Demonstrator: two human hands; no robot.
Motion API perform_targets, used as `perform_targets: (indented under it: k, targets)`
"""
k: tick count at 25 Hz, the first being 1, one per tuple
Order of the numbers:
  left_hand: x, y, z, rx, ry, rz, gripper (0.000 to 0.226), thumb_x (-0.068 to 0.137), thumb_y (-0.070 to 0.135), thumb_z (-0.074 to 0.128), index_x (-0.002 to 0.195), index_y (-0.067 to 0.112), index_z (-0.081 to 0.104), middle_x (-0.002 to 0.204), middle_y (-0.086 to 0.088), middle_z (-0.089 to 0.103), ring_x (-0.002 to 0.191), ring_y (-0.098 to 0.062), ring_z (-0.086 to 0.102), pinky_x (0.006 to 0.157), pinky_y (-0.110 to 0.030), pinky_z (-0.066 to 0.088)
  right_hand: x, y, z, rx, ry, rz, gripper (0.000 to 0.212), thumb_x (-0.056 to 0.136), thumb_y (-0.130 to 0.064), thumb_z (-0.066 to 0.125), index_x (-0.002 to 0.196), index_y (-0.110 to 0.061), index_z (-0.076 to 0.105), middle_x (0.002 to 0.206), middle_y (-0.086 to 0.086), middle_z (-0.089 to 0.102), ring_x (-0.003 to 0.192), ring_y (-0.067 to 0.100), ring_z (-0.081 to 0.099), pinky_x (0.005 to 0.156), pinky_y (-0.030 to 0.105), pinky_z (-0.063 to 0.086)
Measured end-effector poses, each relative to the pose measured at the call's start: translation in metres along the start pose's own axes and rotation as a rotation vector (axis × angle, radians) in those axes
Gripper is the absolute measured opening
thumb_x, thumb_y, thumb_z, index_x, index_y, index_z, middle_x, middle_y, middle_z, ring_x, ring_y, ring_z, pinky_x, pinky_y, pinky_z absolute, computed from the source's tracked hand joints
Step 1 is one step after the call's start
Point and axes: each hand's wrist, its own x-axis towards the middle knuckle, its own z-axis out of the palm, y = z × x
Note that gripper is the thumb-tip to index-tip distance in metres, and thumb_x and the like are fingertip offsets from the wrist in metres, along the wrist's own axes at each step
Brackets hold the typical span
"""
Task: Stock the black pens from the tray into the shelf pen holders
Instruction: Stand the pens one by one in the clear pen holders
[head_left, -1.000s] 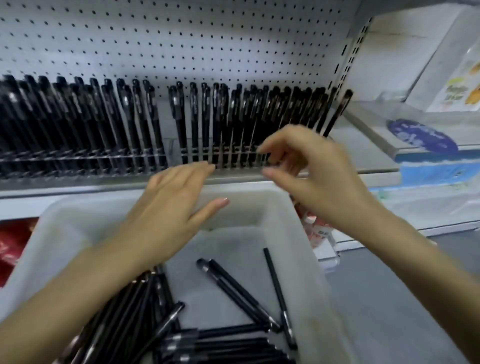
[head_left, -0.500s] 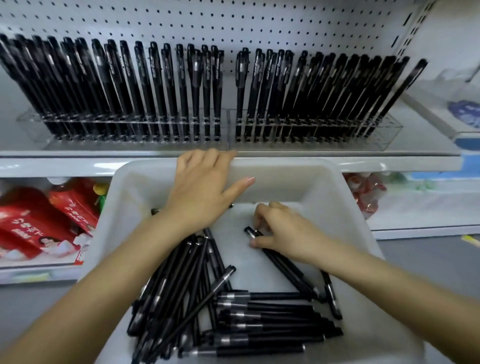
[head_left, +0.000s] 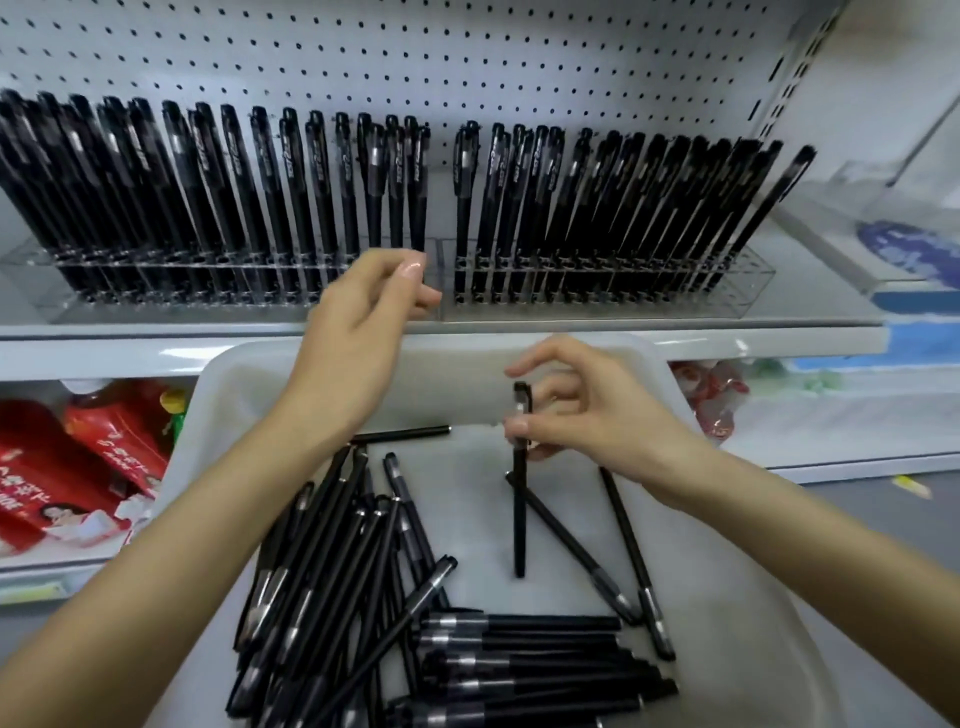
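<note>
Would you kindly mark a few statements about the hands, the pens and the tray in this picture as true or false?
1. The right hand pinches one black pen near its upper end. True.
2. That pen lies flat on the floor of the white tray. False: it hangs roughly upright, with its lower end pointing down over the tray.
3. The left hand holds a pen. False: it holds nothing and is raised in front of the clear pen holders.
4. Many loose pens lie in the tray. True.
5. Red packets lie on a lower shelf, left of the tray. True.
</note>
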Motion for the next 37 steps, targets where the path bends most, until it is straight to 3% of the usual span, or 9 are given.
perform_targets:
  k: [5,8,10,14,17,21,24,29,37]
  targets:
    - [0.003,0.031,0.027,0.284,-0.133,0.253,0.027,0.096,0.039,0.042,0.113,0.025,0.059,0.105,0.012,0.062,0.096,0.002,0.055,0.080,-0.005,0.037,-0.010,-0.042,-0.058,-0.058,0.316,-0.413,0.041,0.069,-0.018,0.076,0.102,-0.025,0.051,0.073,0.001,0.055,0.066,0.024,0.064,0.061,0.027,0.056]
    - [0.014,0.050,0.055,0.533,-0.240,0.409,0.049,0.094,0.049,0.032,0.126,0.019,0.052,0.121,0.006,0.055,0.111,-0.008,0.049,0.093,-0.023,0.038,-0.009,-0.059,-0.111,-0.212,0.611,-0.586,0.035,0.078,-0.013,0.076,0.096,-0.025,0.048,0.076,-0.002,0.055,0.071,0.029,0.064,0.063,0.032,0.057]
    - [0.021,0.055,0.072,0.695,-0.309,0.447,0.055,0.091,0.050,0.028,0.131,0.018,0.047,0.128,0.003,0.051,0.118,-0.014,0.045,0.099,-0.033,0.036,-0.005,-0.065,-0.146,-0.219,0.774,-0.622,0.033,0.078,-0.013,0.075,0.092,-0.024,0.047,0.072,-0.010,0.056,0.069,0.020,0.064,0.063,0.034,0.058]
    - [0.027,0.049,0.101,0.891,-0.409,0.439,0.064,0.091,0.055,0.024,0.146,0.021,0.023,0.149,0.005,0.029,0.136,-0.011,0.025,0.109,-0.031,0.018,0.009,-0.057,-0.187,-0.267,0.998,-0.674,0.035,0.074,-0.015,0.076,0.090,-0.026,0.047,0.073,-0.007,0.055,0.069,0.018,0.062,0.067,0.046,0.057]
    - [0.026,0.040,0.109,0.943,-0.429,0.408,0.065,0.093,0.057,0.023,0.148,0.023,0.016,0.152,0.007,0.021,0.139,-0.008,0.017,0.112,-0.029,0.010,0.021,-0.040,-0.191,-0.304,0.974,-0.711,0.036,0.076,-0.015,0.076,0.090,-0.031,0.047,0.076,-0.011,0.057,0.072,0.013,0.061,0.069,0.042,0.056]
    - [0.024,0.032,0.112,1.021,-0.366,0.448,0.066,0.093,0.058,0.023,0.138,0.014,0.042,0.136,-0.001,0.051,0.125,-0.016,0.047,0.103,-0.035,0.031,0.037,-0.029,-0.196,-0.308,0.963,-0.719,0.036,0.077,-0.014,0.075,0.089,-0.033,0.046,0.077,-0.012,0.057,0.070,0.002,0.058,0.067,0.022,0.050]
    - [0.027,0.024,0.110,1.042,-0.385,0.478,0.066,0.092,0.058,0.024,0.136,0.013,0.045,0.132,-0.001,0.054,0.120,-0.016,0.051,0.101,-0.036,0.036,0.045,-0.025,-0.203,-0.331,0.939,-0.683,0.037,0.077,-0.016,0.077,0.090,-0.033,0.047,0.078,-0.014,0.057,0.072,0.007,0.060,0.069,0.024,0.052]
    - [0.028,0.023,0.110,1.046,-0.377,0.491,0.064,0.092,0.056,0.026,0.134,0.012,0.046,0.131,-0.001,0.054,0.119,-0.015,0.048,0.101,-0.031,0.022,0.054,-0.011,-0.209,-0.363,0.806,-0.574,0.033,0.074,-0.014,0.079,0.094,-0.023,0.054,0.081,-0.014,0.061,0.072,0.006,0.062,0.073,0.021,0.053]
    - [0.030,0.019,0.109,1.037,-0.377,0.538,0.063,0.093,0.054,0.029,0.134,0.010,0.047,0.132,-0.004,0.053,0.122,-0.012,0.036,0.103,-0.032,0.021,0.050,-0.006,-0.220,-0.297,0.674,-0.520,0.044,0.071,-0.005,0.080,0.094,-0.032,0.054,0.088,0.003,0.065,0.080,0.022,0.068,0.078,0.031,0.056]
